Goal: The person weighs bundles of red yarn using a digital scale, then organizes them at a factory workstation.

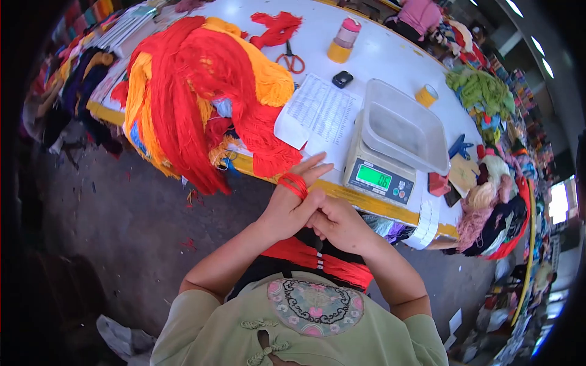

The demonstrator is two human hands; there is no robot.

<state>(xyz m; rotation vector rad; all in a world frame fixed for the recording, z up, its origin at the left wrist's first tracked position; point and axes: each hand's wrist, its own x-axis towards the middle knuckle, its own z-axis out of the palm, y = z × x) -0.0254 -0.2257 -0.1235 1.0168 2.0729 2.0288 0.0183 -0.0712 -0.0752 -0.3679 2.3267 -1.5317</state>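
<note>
Strands of red yarn point(294, 185) are looped around the fingers of my left hand point(287, 207), which reach out towards the table edge. My right hand point(339, 222) is closed against the left thumb and palm; its curled fingertips are partly hidden, so what they pinch does not show. Below both hands, a red yarn bundle point(345, 268) with white bands lies across my lap. A large heap of red yarn point(207, 79), with orange yarn point(274, 79) among it, hangs over the table's front edge to the left of my hands.
A digital scale point(381, 177) bearing a clear plastic tray point(406, 122) stands on the white table point(384, 46). Near it lie a printed sheet point(320, 113), scissors point(292, 63), a tape roll point(426, 95) and a pink-capped bottle point(347, 36). More yarn hangs at the right. A person point(418, 18) is behind.
</note>
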